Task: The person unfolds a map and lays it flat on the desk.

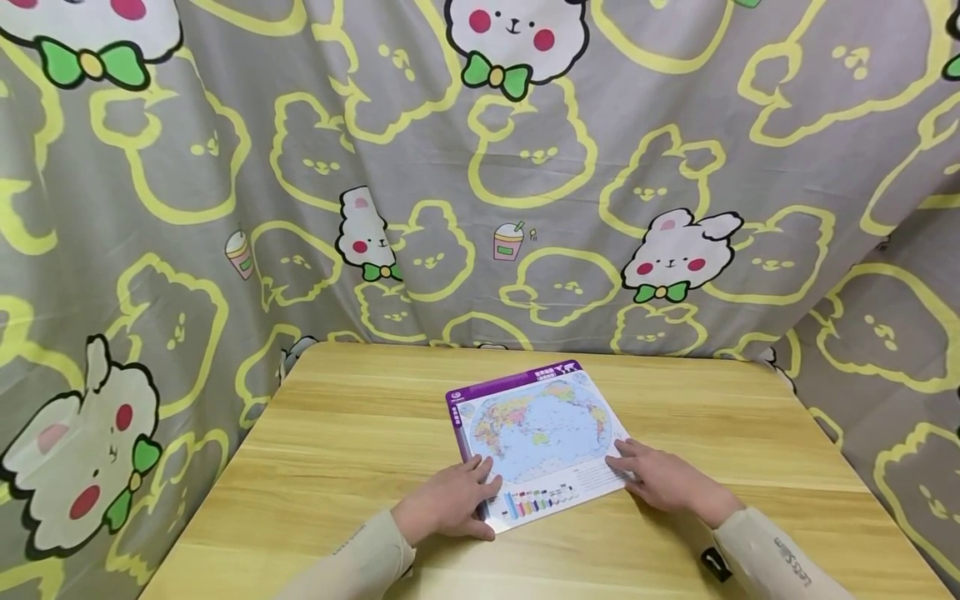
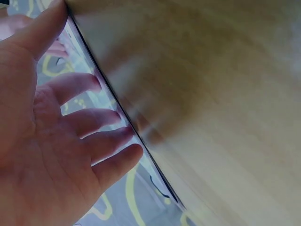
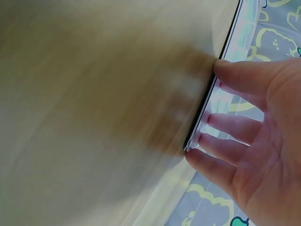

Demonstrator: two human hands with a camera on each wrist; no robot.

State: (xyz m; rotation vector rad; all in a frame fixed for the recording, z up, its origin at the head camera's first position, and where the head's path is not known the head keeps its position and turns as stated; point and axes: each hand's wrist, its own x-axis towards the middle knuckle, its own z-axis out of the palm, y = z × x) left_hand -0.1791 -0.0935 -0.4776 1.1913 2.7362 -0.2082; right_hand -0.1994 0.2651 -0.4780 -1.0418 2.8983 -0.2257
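A flat world map board (image 1: 536,433) with a purple border lies slightly turned on the wooden table. Its thin dark edge (image 2: 117,101) shows in the left wrist view. My left hand (image 1: 450,500) rests at the board's lower left side, fingers spread over its margin and the thumb by the near corner. On the opposite side, my right hand (image 1: 663,479) touches the lower right edge with its fingertips. Both wrist views show the palms, with extended, slightly bent fingers along the board's edges.
The pale wooden table (image 1: 337,467) extends around the board on all sides. Behind it and at both sides hangs a grey curtain (image 1: 420,167) with yellow outlines and white cartoon animals. A small black item (image 1: 715,565) shows beside the right sleeve.
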